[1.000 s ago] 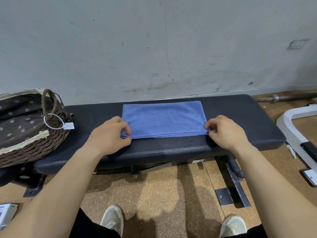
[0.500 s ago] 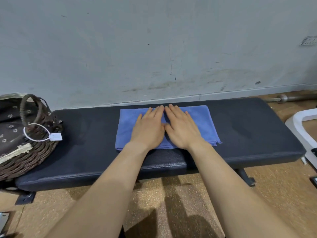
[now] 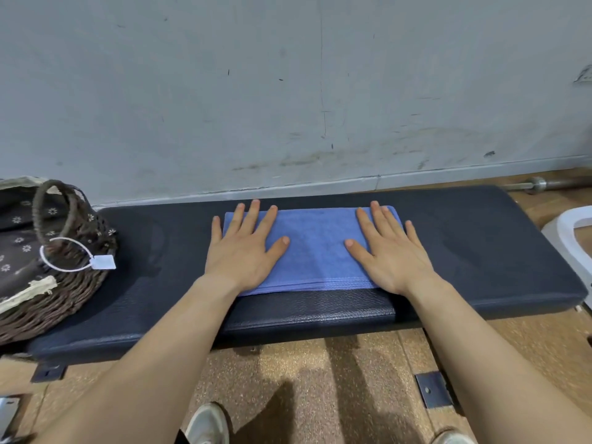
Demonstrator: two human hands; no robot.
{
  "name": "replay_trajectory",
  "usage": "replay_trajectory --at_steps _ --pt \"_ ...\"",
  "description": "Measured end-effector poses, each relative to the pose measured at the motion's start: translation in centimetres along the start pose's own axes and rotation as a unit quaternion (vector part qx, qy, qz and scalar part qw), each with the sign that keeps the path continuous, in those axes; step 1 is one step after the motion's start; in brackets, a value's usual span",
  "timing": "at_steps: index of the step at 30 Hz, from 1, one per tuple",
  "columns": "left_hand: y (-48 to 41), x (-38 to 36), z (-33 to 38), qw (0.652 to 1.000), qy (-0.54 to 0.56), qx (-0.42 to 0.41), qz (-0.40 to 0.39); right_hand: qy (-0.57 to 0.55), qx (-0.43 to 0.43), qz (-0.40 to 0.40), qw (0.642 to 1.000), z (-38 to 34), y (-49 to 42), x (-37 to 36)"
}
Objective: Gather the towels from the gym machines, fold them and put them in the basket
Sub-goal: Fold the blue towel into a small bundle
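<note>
change: half a second ago our palms lay together at the middle of the towel point(image 3: 317, 248); now they sit apart, one on each end.
left hand point(image 3: 243, 251): released and flat, fingers spread, pressing the towel's left end.
right hand point(image 3: 389, 251): likewise flat and grasping nothing, pressing the right end.
towel: blue, folded into a rectangle, lying on the middle of the black bench point(image 3: 480, 251).
meaning: we judge the smoothing stroke about finished; another fold or the lift to the basket point(image 3: 64, 302) is still to do.
counts: one towel, one bench, one wicker basket at the bench's left end, one white tag point(image 3: 104, 262) on its handle, two hands.
</note>
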State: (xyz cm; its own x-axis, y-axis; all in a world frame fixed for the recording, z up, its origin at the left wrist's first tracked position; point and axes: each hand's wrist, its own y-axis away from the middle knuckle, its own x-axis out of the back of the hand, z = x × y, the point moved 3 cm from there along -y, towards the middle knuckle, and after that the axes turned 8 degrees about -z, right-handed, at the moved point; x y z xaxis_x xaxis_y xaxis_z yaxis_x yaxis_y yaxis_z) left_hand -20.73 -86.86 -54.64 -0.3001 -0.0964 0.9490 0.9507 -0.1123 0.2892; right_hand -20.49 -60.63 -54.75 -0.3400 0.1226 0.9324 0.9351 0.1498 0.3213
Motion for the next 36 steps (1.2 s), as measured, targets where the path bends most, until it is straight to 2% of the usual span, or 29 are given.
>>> replay_trajectory --at_steps 5,8,10,13,15,17,19,22,25,28,34,36 --pt "4.0 -1.1 1.0 1.000 -0.011 0.009 0.002 0.041 0.017 -0.019 0.999 0.1 2.2 -0.2" --pt "4.7 -0.1 -0.4 0.998 0.045 -0.018 0.032 0.053 0.048 0.025 0.997 -1.0 3.3 0.0" --pt "5.0 0.7 -1.9 0.992 0.099 -0.027 0.067 0.018 0.107 0.025 0.994 -2.6 3.7 0.2" --pt "5.9 1.2 -3.6 0.982 0.164 0.032 0.091 -0.068 0.186 0.004 0.980 -4.8 3.9 0.7" --pt "6.6 1.6 -4.0 0.979 0.142 0.104 0.098 -0.089 0.202 -0.013 0.975 -5.3 3.7 0.9" --pt "6.9 2.0 -4.2 0.978 0.097 0.171 0.075 -0.099 0.206 -0.027 0.973 -5.3 3.5 0.9" --pt "7.1 2.0 -4.3 0.972 0.106 0.206 0.032 -0.110 0.205 -0.040 0.972 -5.1 3.4 1.0" --pt "7.0 1.8 -4.3 0.973 0.130 0.191 -0.004 -0.109 0.203 -0.045 0.972 -5.1 3.3 1.1" --pt "7.2 2.2 -3.8 0.963 0.220 0.156 0.012 -0.109 0.201 -0.042 0.973 -5.2 3.4 0.9" --pt "7.2 2.9 -3.6 0.921 0.364 0.127 0.059 -0.114 0.197 -0.034 0.973 -5.3 3.4 0.7" --pt "7.3 5.0 -3.5 0.769 0.621 0.071 0.132 -0.106 0.196 -0.001 0.975 -7.4 3.8 -0.3" --pt "7.4 6.5 -3.2 0.739 0.656 0.040 0.149 -0.085 0.211 -0.004 0.974 -9.0 4.1 -0.8"
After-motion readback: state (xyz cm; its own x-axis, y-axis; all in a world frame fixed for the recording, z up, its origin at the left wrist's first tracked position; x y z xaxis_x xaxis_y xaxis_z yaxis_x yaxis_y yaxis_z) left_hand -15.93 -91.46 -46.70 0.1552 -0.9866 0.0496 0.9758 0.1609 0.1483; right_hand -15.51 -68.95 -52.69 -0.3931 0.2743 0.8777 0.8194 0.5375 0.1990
